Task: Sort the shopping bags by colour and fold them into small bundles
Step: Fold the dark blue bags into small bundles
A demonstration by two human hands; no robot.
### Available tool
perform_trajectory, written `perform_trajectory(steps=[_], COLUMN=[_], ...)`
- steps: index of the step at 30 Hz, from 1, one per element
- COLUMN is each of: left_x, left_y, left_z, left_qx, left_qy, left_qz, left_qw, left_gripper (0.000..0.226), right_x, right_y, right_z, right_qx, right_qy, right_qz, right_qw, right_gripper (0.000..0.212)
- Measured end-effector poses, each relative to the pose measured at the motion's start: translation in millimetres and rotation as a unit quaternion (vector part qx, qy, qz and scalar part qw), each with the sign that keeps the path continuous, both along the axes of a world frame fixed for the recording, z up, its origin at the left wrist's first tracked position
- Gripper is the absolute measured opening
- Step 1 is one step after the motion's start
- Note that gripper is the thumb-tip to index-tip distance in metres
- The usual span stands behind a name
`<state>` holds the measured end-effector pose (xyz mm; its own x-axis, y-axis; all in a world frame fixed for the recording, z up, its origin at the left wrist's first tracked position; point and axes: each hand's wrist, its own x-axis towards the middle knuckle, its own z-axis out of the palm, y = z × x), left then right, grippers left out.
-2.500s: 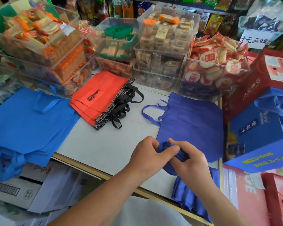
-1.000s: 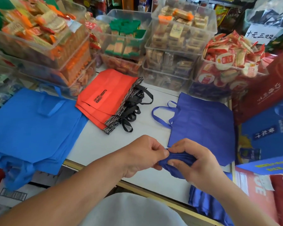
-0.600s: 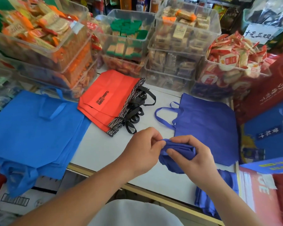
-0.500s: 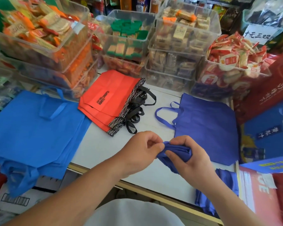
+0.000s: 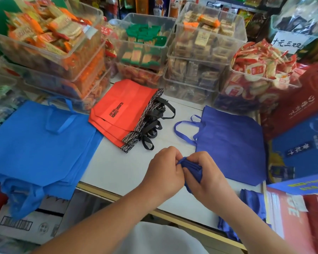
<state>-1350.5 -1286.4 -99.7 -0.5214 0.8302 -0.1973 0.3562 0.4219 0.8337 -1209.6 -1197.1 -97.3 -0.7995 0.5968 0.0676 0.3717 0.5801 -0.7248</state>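
Two hands close on a small dark-blue bundle (image 5: pixel 191 165) of bag fabric, held just above the white bench (image 5: pixel 117 169) near its front edge. The left hand (image 5: pixel 164 171) pinches the bundle's upper left end with curled fingers and thumb. The right hand (image 5: pixel 207 177) wraps round it from the right, fingers curled over the cloth, so only a crumpled strip of blue shows between the two. The hands sit very close together; whether they touch cannot be told.

Just beyond the right hand a stack of dark-blue bags (image 5: pixel 233 143) lies flat on the bench, its handles (image 5: pixel 184 129) looping out to the left. More dark-blue fabric (image 5: pixel 253 202) hangs over the bench's front edge at the right, beside the right forearm.

Mid-bench, well apart from the hands, lies a stack of red bags (image 5: pixel 125 109) with black lettering, a black-and-white patterned rim and black strap handles (image 5: pixel 154 125). At the left a stack of light-blue bags (image 5: pixel 39 143) lies flat, its near side drooping over the edge above a cardboard box (image 5: pixel 17 224).

Along the back of the bench stand clear plastic tubs (image 5: pixel 206 52) filled with wrapped snacks, several stacked one on another. A handwritten white sign (image 5: pixel 286 43) shows at the far right. A red gift box (image 5: pixel 301 99) and a blue gift box (image 5: pixel 305 149) crowd the right side.
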Motion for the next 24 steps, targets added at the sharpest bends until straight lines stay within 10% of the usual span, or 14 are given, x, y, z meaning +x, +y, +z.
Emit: perform_trajectory(steps=[5,18,24], left_x=[-13.4,0.8,-14.3], left_y=[4.1,7.1,-0.2], left_z=[-0.1,0.1,-14.9], left_qx=[0.019,0.013,0.048], left_qy=[-0.068,-0.08,0.029], left_qz=[0.02,0.006,-0.069], left_qw=[0.997,0.997,0.996], left_gripper=[0.015,0.012,0.033], right_x=[14.0,6.8,9.8], right_y=[0.8,-6.2,-2.4], right_z=[1.3,-14.7,-13.8], right_qx=[-0.157,0.02,-0.257], right_qy=[0.08,0.072,0.041], right_qz=[-0.156,-0.115,-0.191], right_qw=[0.972,0.991,0.946], right_gripper=[0.033,0.019,0.011])
